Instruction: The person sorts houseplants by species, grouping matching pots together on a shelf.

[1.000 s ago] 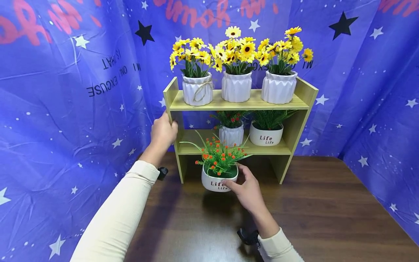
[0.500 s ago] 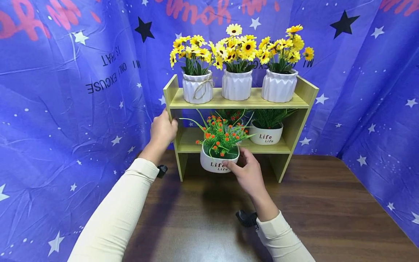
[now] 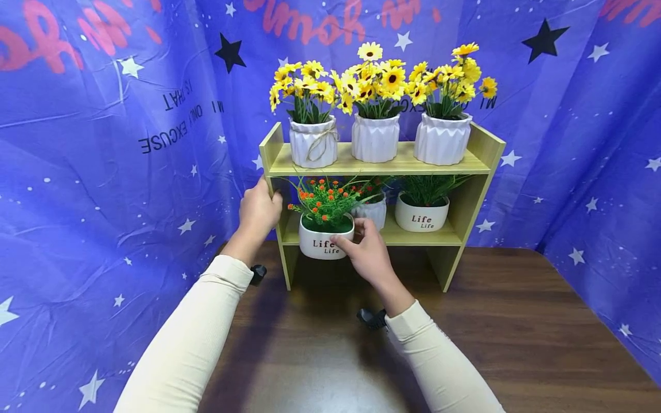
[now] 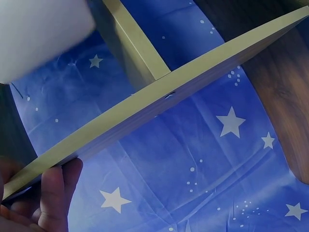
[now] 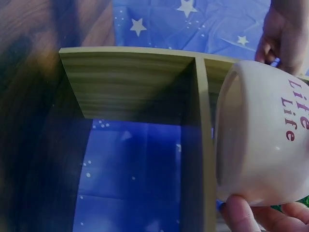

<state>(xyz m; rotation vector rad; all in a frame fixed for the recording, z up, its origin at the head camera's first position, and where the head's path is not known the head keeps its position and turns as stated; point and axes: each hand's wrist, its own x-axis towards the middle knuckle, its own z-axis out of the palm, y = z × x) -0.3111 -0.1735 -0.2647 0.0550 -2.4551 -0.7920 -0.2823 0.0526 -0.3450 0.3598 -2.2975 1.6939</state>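
Observation:
My right hand (image 3: pixel 370 252) pinches the right end of a white oval flowerpot (image 3: pixel 312 245) lettered "Life", with its thumb on the front. Green leaves and small orange-red flowers fill the pot, which is at the front left of the middle board. In the right wrist view the pot (image 5: pixel 270 145) overlaps that board's edge, so contact cannot be told. My left hand (image 3: pixel 260 207) grips the left side panel of a light wooden shelf (image 3: pixel 379 166). The left wrist view has its fingers (image 4: pixel 54 198) around the panel's edge.
Three white fluted pots (image 3: pixel 375 139) with yellow flowers stand on the top board. Behind and right of the held pot is a fluted pot (image 3: pixel 373 213) with red flowers, then another "Life" pot (image 3: pixel 422 217) with grass. A brown table (image 3: pixel 506 327) bears the shelf.
The right hand has raised the "Life" pot from below the middle board, then moved it left and towards the shelf. My left hand keeps its grip on the side panel.

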